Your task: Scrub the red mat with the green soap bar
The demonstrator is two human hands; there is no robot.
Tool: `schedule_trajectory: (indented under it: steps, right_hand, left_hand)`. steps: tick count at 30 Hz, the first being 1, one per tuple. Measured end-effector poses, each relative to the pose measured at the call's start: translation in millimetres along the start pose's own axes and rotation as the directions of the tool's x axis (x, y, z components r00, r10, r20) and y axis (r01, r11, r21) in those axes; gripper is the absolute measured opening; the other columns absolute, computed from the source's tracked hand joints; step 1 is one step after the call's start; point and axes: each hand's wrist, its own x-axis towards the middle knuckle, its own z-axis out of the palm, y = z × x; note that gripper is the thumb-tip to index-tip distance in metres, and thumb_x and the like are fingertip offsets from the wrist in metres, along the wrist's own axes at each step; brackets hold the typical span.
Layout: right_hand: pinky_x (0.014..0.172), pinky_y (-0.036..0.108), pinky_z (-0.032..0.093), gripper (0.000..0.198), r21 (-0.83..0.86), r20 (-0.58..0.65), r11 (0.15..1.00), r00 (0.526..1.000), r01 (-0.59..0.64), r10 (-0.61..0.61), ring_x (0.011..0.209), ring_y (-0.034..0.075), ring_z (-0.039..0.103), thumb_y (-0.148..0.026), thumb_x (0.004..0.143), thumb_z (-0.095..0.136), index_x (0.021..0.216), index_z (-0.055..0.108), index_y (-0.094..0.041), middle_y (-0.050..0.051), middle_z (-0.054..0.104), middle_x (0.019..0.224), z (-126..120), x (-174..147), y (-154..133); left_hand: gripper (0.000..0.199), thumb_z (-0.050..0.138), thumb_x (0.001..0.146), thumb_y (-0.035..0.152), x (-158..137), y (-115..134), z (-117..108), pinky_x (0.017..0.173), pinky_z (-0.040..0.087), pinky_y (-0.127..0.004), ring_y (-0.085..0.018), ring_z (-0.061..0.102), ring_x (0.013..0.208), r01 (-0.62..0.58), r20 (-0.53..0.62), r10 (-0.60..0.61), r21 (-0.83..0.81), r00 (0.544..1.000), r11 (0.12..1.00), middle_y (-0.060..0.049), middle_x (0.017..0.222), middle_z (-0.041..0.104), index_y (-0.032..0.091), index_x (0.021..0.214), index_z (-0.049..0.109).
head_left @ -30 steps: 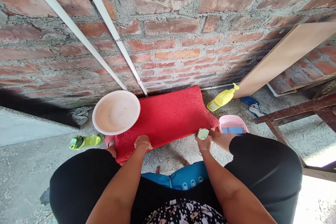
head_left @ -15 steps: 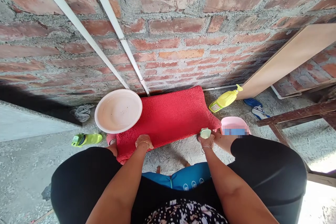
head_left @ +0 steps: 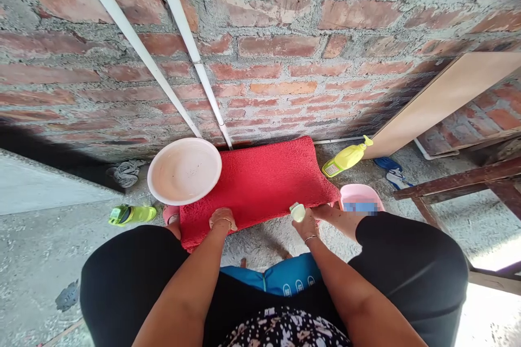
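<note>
Red and shaggy, the mat lies spread out before the brick wall, its near edge towards the person; whatever bears it is hidden underneath. At that edge, left of centre, the left hand rests with its fingers bent over the pile. The fingertips are out of sight, so I cannot tell whether they pinch the mat or only press on it. The right hand has its fingers closed around a pale green brush, smooth back up, bristles showing along its left side. The brush is at the near edge, towards the mat's right end; whether the bristles touch the pile I cannot make out.

Scrubbing looks like the step in hand, with the left hand as the brace. A further stroke would call for the bristles to be laid flat on the pile and pushed away from the edge, with the left hand keeping the mat from sliding.

The basin overlaps the mat's left end and could get in the way of strokes there. Near the right end, the yellow pump bottle leans, with the pink tub just nearer.
</note>
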Motion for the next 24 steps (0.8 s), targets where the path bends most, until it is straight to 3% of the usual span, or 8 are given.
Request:
schedule_trajectory:
  steps: [2, 3, 6, 8, 14, 19, 21, 24]
  right_hand:
    - [0.085, 0.033, 0.046, 0.057, -0.07, -0.019, 0.997, 0.999, -0.031, 0.03, 0.102, 0.025, 0.059, -0.025, 0.054, 0.075, 0.104, 0.049, -0.02, 0.006, 0.059, 0.109, -5.0, 4.4, 1.1]
    - [0.083, 0.033, 0.047, 0.06, -0.077, -0.046, 0.989, 0.992, -0.125, 0.121, 0.101, 0.026, 0.06, -0.029, 0.056, 0.076, 0.108, 0.048, -0.019, 0.008, 0.06, 0.109, -10.5, 8.0, 1.8]
    - [0.078, 0.035, 0.048, 0.075, -0.068, -0.121, 0.895, 0.894, -0.441, 0.431, 0.099, 0.029, 0.062, -0.043, 0.062, 0.075, 0.121, 0.041, -0.014, 0.017, 0.061, 0.11, -31.0, 17.9, 2.1]
    - [0.077, 0.035, 0.048, 0.078, -0.1, -0.119, 0.864, 0.868, -0.493, 0.482, 0.1, 0.03, 0.062, -0.047, 0.065, 0.073, 0.125, 0.037, -0.012, 0.02, 0.061, 0.111, -38.6, 17.8, -2.2]
    - [0.077, 0.029, 0.047, 0.061, -0.28, 0.129, 0.953, 0.979, -0.116, 0.157, 0.097, 0.022, 0.064, -0.04, 0.066, 0.071, 0.118, 0.043, -0.022, 0.006, 0.064, 0.109, -3.8, -29.3, -44.2]
    - [0.079, 0.032, 0.046, 0.054, -0.499, 0.397, 0.82, 0.915, 0.28, -0.071, 0.1, 0.025, 0.064, -0.043, 0.069, 0.066, 0.113, 0.044, -0.021, 0.009, 0.064, 0.11, 27.5, -65.4, -79.2]
    - [0.082, 0.033, 0.046, 0.054, -0.553, 0.412, 0.761, 0.905, 0.338, -0.102, 0.104, 0.026, 0.063, -0.043, 0.069, 0.066, 0.113, 0.044, -0.02, 0.01, 0.063, 0.113, 26.8, -63.1, -82.6]
    - [0.084, 0.035, 0.046, 0.056, -0.608, 0.351, 0.752, 0.936, 0.254, -0.032, 0.107, 0.027, 0.062, -0.047, 0.071, 0.064, 0.116, 0.044, -0.02, 0.011, 0.062, 0.117, 12.3, -45.5, -77.6]
  left_hand:
    - [0.068, 0.09, 0.043, 0.029, -1.2, 1.3, -1.3, 0.08, 0.058, -0.048, -0.039, 0.062, 0.113, -0.002, 0.018, 0.002, 0.018, 1.0, 1.0, -0.017, 0.129, 0.063, 0.02, 0.108, 0.072]
    - [0.069, 0.089, 0.043, 0.029, -2.0, 2.1, -2.2, 0.081, 0.058, -0.049, -0.039, 0.061, 0.114, -0.005, 0.028, 0.004, 0.026, 1.0, 1.0, -0.017, 0.13, 0.062, 0.02, 0.109, 0.072]
    - [0.07, 0.089, 0.045, 0.028, -6.0, 4.5, -6.3, 0.082, 0.057, -0.049, -0.039, 0.06, 0.115, 0.001, 0.052, -0.002, 0.031, 0.999, 1.0, -0.017, 0.132, 0.061, 0.021, 0.113, 0.07]
    - [0.071, 0.09, 0.045, 0.028, -9.4, 5.8, -9.3, 0.083, 0.057, -0.049, -0.039, 0.061, 0.114, 0.02, 0.061, -0.022, 0.031, 0.998, 0.999, -0.016, 0.132, 0.061, 0.022, 0.113, 0.07]
    - [0.07, 0.09, 0.046, 0.03, -17.0, 7.3, -13.3, 0.082, 0.058, -0.047, -0.037, 0.063, 0.112, 0.012, 0.055, -0.014, 0.04, 0.998, 0.999, -0.015, 0.13, 0.063, 0.022, 0.112, 0.07]
    - [0.073, 0.089, 0.048, 0.031, -19.3, 3.9, -9.7, 0.083, 0.057, -0.051, -0.039, 0.059, 0.118, -0.022, 0.024, 0.022, 0.001, 0.999, 1.0, -0.017, 0.133, 0.06, 0.02, 0.117, 0.068]
    - [0.075, 0.089, 0.048, 0.032, -20.4, 0.3, -7.8, 0.084, 0.057, -0.049, -0.039, 0.058, 0.119, -0.035, -0.001, 0.035, -0.02, 0.999, 0.999, -0.018, 0.135, 0.059, 0.02, 0.119, 0.067]
    - [0.076, 0.088, 0.049, 0.032, -22.0, -6.4, -5.9, 0.088, 0.056, -0.044, -0.036, 0.059, 0.118, -0.062, -0.034, 0.06, -0.056, 0.998, 0.997, -0.019, 0.136, 0.058, 0.019, 0.121, 0.066]
